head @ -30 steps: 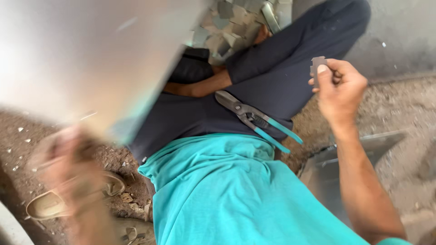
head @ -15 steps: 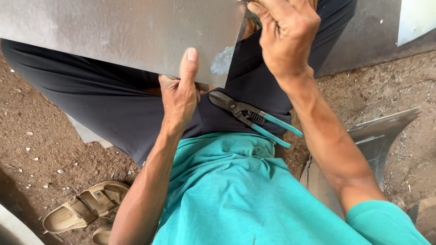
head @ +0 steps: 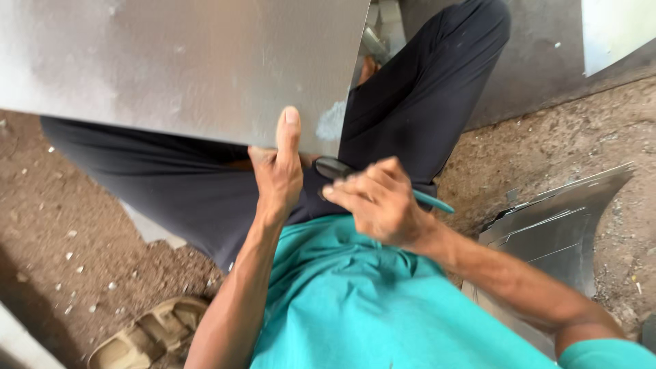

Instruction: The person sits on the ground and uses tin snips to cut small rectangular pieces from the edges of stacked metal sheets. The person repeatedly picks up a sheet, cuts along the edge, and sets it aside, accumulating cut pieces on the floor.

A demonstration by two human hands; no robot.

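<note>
My left hand (head: 277,174) grips the lower edge of a large grey metal sheet (head: 171,68), thumb pointing up on its face, and holds it over my lap. My right hand (head: 376,201) is down on my lap with its fingers curled over a pair of tin snips (head: 331,167). The snips' dark jaws show to the left of the fingers and one teal handle (head: 435,203) sticks out to the right. I sit in dark trousers and a teal shirt.
Curved cut pieces of sheet metal (head: 553,232) lie on the dirt ground at my right. A tan sandal (head: 147,335) sits at the lower left. A pale panel (head: 615,27) stands at the top right, against a grey wall.
My right hand has come down from the sheet's top edge onto the snips on my lap. The left hand keeps its hold on the sheet, which now sits steady.
</note>
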